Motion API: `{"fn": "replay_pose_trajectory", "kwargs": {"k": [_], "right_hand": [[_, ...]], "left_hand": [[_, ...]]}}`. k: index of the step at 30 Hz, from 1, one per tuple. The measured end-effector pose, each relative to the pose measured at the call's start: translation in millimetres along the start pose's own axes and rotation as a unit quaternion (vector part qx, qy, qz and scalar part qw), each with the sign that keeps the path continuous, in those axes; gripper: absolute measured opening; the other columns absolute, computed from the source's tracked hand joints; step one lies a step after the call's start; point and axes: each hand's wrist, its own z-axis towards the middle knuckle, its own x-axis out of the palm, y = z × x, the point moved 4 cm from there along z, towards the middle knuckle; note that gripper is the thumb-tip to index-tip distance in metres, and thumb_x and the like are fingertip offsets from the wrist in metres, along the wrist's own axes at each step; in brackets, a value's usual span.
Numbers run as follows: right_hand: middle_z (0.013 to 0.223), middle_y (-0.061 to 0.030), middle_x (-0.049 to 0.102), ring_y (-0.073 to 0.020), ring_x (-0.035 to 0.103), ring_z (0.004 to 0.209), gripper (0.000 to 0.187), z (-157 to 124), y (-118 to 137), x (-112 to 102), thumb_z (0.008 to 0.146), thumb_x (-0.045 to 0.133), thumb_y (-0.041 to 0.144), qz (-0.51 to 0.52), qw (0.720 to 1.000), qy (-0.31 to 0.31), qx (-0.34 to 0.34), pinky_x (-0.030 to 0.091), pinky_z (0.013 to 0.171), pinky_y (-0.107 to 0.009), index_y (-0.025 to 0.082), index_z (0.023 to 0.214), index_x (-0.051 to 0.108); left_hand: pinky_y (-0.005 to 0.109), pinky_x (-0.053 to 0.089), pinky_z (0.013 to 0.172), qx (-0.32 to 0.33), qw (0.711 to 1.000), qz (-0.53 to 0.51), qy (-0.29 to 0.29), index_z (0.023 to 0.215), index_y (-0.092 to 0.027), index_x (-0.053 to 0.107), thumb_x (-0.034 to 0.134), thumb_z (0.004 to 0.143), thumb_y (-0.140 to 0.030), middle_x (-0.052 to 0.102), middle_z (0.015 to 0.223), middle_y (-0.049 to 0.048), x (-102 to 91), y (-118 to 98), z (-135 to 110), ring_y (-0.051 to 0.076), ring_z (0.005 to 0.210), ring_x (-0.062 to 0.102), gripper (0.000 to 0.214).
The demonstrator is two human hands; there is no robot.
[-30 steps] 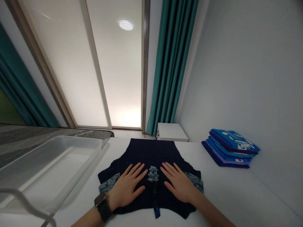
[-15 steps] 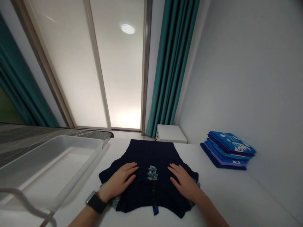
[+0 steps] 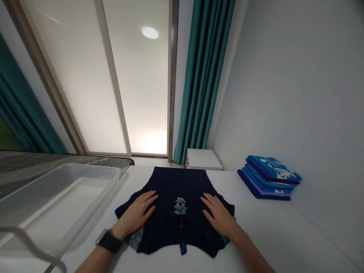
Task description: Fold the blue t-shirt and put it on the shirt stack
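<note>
A dark navy garment (image 3: 176, 182) lies spread on the white table (image 3: 256, 235), its far edge near the table's back. Small grey-blue patterned bows (image 3: 180, 206) sit at its middle, and a dark ribbon with a blue end (image 3: 182, 248) hangs down from them over the near edge. Patterned cloth (image 3: 135, 239) peeks out from under its left side. My left hand (image 3: 138, 212), with a dark watch (image 3: 109, 241) at the wrist, rests flat on the left part of the cloth, fingers stretched out. On the right part lies my right hand (image 3: 218, 214), also flat with fingers apart.
To the left stands a translucent plastic bin (image 3: 59, 204), with a grey curved bar (image 3: 31, 242) in front of it. A stack of folded blue and purple bags or cloths (image 3: 270, 178) sits at the right by the wall. Behind the table is a white cabinet (image 3: 203, 159).
Both hands stay flat on the garment; the left has slid slightly outward, and more patterned cloth shows beside it. The whole view has shifted a little.
</note>
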Motion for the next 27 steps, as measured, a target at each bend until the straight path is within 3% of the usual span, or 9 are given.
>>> {"fn": "replay_pose_trajectory", "kwargs": {"k": [11,16,19,22,27], "right_hand": [[0.152,-0.0059,0.035,-0.0206,0.029,0.14,0.051,0.9,-0.9,1.7,0.097,0.034,0.041,-0.001,1.0,-0.006,0.002,0.019,0.118,-0.046,0.022,0.143,0.042],[0.152,-0.0056,0.035,-0.0207,0.029,0.14,0.051,0.6,1.3,0.5,0.097,0.034,0.041,-0.003,1.0,-0.006,0.002,0.018,0.118,-0.046,0.022,0.143,0.042],[0.152,-0.0054,0.035,-0.0204,0.029,0.141,0.051,0.7,2.6,0.0,0.097,0.034,0.041,-0.001,1.0,-0.007,0.005,0.018,0.118,-0.046,0.022,0.143,0.042],[0.152,-0.0054,0.034,-0.0204,0.028,0.141,0.051,1.4,1.9,0.5,0.096,0.035,0.04,0.001,1.0,-0.004,0.005,0.018,0.118,-0.045,0.022,0.143,0.041],[0.152,-0.0067,0.033,-0.0213,0.028,0.141,0.053,2.0,0.5,0.5,0.094,0.038,0.038,0.001,1.0,0.001,-0.003,0.018,0.118,-0.046,0.02,0.144,0.04]], "left_hand": [[0.043,0.039,0.11,0.005,1.0,0.006,-0.005,0.131,-0.025,0.057,0.045,0.093,-0.032,0.052,0.141,0.0041,1.9,-0.9,-0.1,0.023,0.129,0.048,0.04],[0.042,0.04,0.109,0.006,0.999,0.03,-0.016,0.133,-0.025,0.053,0.043,0.094,-0.034,0.055,0.138,0.0042,-4.5,-16.2,6.0,0.023,0.126,0.05,0.042],[0.042,0.037,0.111,0.021,0.999,0.038,-0.028,0.137,-0.024,0.049,0.042,0.095,-0.037,0.051,0.141,0.0046,-9.9,-43.0,16.8,0.024,0.128,0.048,0.045],[0.042,0.035,0.111,0.051,0.998,0.032,-0.015,0.142,-0.022,0.041,0.041,0.095,-0.039,0.044,0.147,0.0063,-8.1,-84.3,33.2,0.024,0.133,0.042,0.05],[0.042,0.026,0.116,0.116,0.993,0.003,0.012,0.144,-0.022,0.037,0.039,0.094,-0.039,0.044,0.147,0.0073,20.0,-152.6,60.6,0.023,0.136,0.039,0.053]]}}
